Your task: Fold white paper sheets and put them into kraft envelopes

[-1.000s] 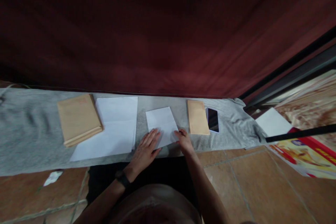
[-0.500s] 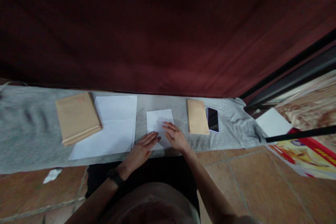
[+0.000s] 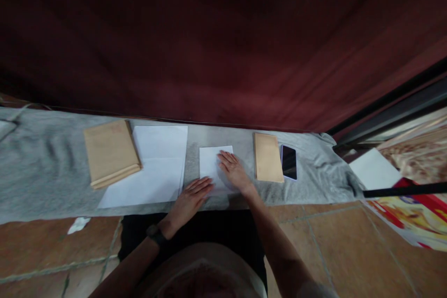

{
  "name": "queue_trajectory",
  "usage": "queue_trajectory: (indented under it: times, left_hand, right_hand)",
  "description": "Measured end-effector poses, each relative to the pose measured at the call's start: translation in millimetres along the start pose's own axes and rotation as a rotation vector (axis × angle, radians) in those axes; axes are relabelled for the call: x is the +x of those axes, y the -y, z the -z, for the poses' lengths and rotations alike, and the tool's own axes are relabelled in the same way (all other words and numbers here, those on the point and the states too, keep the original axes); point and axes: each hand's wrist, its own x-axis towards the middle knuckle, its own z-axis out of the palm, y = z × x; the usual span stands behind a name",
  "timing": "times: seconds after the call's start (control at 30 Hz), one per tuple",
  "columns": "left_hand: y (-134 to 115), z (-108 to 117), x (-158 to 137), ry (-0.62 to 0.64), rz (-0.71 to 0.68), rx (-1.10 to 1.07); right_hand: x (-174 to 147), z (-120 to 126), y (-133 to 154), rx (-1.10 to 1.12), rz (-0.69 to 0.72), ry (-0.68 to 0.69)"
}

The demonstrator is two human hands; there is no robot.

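Note:
A folded sheet of white paper (image 3: pixel 208 160) lies flat on the grey cloth in front of me. My left hand (image 3: pixel 194 194) rests palm down at its lower left edge, fingers stretched toward its middle. Over the paper's right side, my right hand (image 3: pixel 233 169) lies flat with the fingers extended up near the top edge. To the left are larger white sheets (image 3: pixel 159 163), partly covered by a stack of big brown envelopes (image 3: pixel 110 151). A smaller stack of brown envelopes (image 3: pixel 268 157) sits to the right of the folded paper.
A phone (image 3: pixel 289 162) with a dark screen lies beside the small envelopes. The grey cloth (image 3: pixel 45 163) has wrinkles at both ends. Behind it hangs a dark red drape (image 3: pixel 209 56). On the right are a black bar (image 3: pixel 405 190) and a red-and-yellow box (image 3: pixel 415 216).
My right hand has slid up the folded paper toward its top edge. The left hand stays at the lower left edge. The whole view has shifted slightly.

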Motion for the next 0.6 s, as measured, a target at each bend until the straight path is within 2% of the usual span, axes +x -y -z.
queue_trajectory:
  times: [0.2,0.33,0.47,0.6]
  left_hand:
    - [2.5,8.1,-3.4,-0.145,0.069,-0.167]
    - [0.6,12.6,-1.5,-0.193,0.099,-0.231]
    - [-0.9,10.4,3.9,-0.237,0.182,-0.265]
    - [0.2,5.4,8.9,-0.269,0.398,-0.335]
  right_hand:
    - [-56.4,20.8,-24.0,0.338,-0.009,-0.009]
    - [-94.1,31.8,-25.1,0.382,0.028,0.032]
    - [-100.4,31.2,-15.1,0.351,0.022,-0.005]
    - [-91.3,21.3,-9.4,0.299,-0.055,-0.124]
